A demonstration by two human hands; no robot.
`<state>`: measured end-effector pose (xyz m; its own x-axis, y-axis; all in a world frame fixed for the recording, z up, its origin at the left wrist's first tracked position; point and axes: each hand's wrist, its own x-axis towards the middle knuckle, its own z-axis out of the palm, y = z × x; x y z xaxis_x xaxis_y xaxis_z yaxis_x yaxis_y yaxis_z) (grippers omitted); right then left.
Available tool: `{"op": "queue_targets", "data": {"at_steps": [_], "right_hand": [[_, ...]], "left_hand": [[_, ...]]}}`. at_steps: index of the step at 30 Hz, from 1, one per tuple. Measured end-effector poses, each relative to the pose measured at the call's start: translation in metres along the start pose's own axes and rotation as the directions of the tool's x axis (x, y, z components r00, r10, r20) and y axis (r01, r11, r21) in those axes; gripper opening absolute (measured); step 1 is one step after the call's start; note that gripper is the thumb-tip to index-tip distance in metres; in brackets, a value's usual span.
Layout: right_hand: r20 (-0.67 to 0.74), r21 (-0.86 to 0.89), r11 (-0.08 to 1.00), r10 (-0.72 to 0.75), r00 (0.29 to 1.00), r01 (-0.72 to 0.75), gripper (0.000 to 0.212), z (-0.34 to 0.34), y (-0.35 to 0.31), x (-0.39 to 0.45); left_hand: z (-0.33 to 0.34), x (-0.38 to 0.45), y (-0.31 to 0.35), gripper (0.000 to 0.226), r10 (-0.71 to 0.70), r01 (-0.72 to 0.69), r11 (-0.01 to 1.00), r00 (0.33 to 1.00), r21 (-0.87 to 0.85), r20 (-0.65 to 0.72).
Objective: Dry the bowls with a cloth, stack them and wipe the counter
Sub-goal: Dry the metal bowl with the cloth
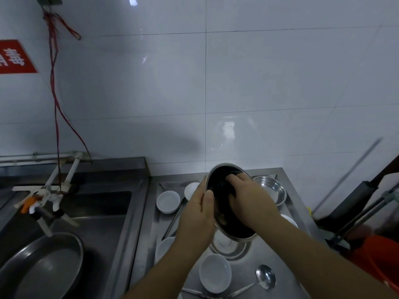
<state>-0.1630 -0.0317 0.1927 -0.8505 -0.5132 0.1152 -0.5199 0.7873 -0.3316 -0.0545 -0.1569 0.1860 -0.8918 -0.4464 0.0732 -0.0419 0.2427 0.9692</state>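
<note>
I hold a steel bowl [218, 175] tilted up above the steel counter [287, 262]. My left hand [197, 214] grips its left rim, thumb over the edge. My right hand [248, 201] is inside the bowl, pressing a dark cloth [224, 187] against its inner wall. Under the held bowl a steel dish [231, 248] rests on the counter. Another steel bowl [273, 188] stands at the back right. White bowls sit around: one at back left [168, 201], one partly hidden behind my left hand [191, 189], one in front [214, 272], one by my left forearm [164, 248].
A steel ladle [264, 277] lies at the counter's front. To the left is a sink [97, 212] with taps [43, 197] and a large steel basin [41, 266]. An orange bucket [375, 260] and dark handles stand at the right. A tiled wall rises behind.
</note>
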Motion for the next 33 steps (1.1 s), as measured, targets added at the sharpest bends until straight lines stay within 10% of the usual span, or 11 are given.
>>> {"op": "queue_targets", "data": {"at_steps": [6, 11, 17, 23, 27, 30, 33], "right_hand": [[0.465, 0.314, 0.892, 0.155, 0.872, -0.326, 0.028, -0.008, -0.007, -0.007], [0.625, 0.762, 0.114, 0.126, 0.771, -0.637, 0.025, -0.015, -0.014, -0.028], [0.624, 0.77, -0.36, 0.25, 0.74, -0.527, 0.055, -0.021, -0.004, -0.019], [0.64, 0.745, -0.36, 0.148, 0.754, -0.562, 0.044, -0.023, 0.002, -0.025], [0.589, 0.791, -0.336, 0.194, 0.784, -0.511, 0.049, -0.021, -0.003, -0.03], [0.568, 0.804, -0.352, 0.217, 0.794, -0.479, 0.059, -0.017, -0.001, -0.032], [0.566, 0.805, -0.349, 0.206, 0.798, -0.48, 0.06, -0.013, 0.0, -0.037]], "left_hand": [[0.003, 0.002, -0.002, 0.044, 0.072, -0.075, 0.988, 0.997, 0.131, 0.028], [0.006, -0.009, -0.01, 0.049, 0.131, -0.155, 0.966, 0.984, 0.207, 0.124], [-0.004, -0.006, -0.019, 0.055, 0.209, -0.297, 0.891, 0.94, 0.343, 0.272], [-0.021, 0.006, -0.029, 0.052, 0.246, -0.437, 0.818, 0.853, 0.373, 0.461], [-0.022, 0.004, -0.033, 0.051, 0.227, -0.254, 0.937, 0.965, 0.238, 0.133], [-0.017, 0.003, -0.036, 0.022, -0.191, 0.183, 0.981, 0.964, -0.062, -0.187], [-0.013, 0.004, -0.036, 0.039, -0.594, 0.57, 0.697, 0.799, -0.435, 0.095]]}}
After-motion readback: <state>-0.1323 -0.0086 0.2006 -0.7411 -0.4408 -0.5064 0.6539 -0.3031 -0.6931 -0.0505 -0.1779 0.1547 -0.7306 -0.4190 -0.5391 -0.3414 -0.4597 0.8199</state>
